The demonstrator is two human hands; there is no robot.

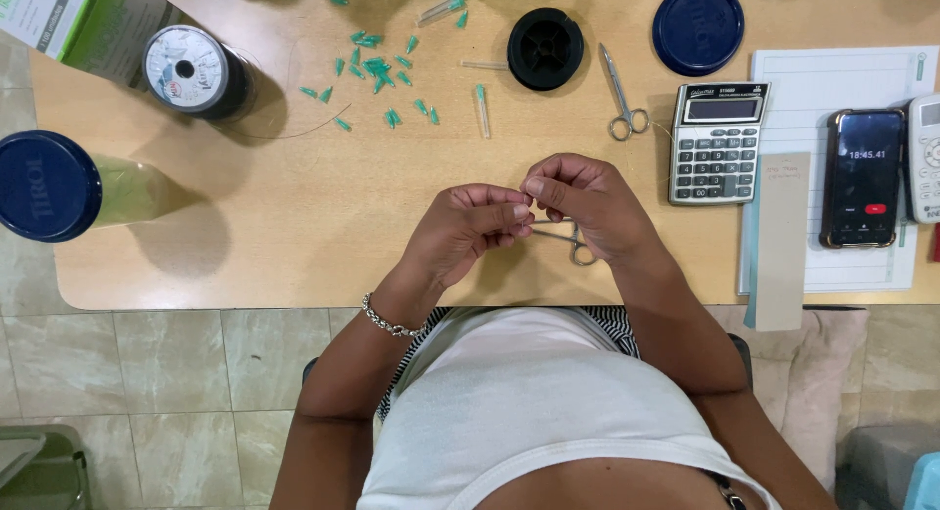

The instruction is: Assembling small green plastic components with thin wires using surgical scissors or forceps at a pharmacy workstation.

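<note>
My left hand (460, 231), with a bracelet on its wrist, and my right hand (587, 202) meet fingertip to fingertip over the front middle of the wooden table (294, 236). Both pinch shut at the meeting point. What the left fingers hold is too small to make out. Small metal forceps (573, 248) run under the hands, their ring handles showing below my right hand, which seems to hold them.
Several green needle caps (377, 74) lie scattered at the back. A wire spool (191, 69), a black spool (545, 48), small scissors (624, 104), a calculator (718, 143), a phone (865, 177) on a notepad (832, 74), a blue lid (698, 25) and a blue-lidded jar (49, 185) surround the hands.
</note>
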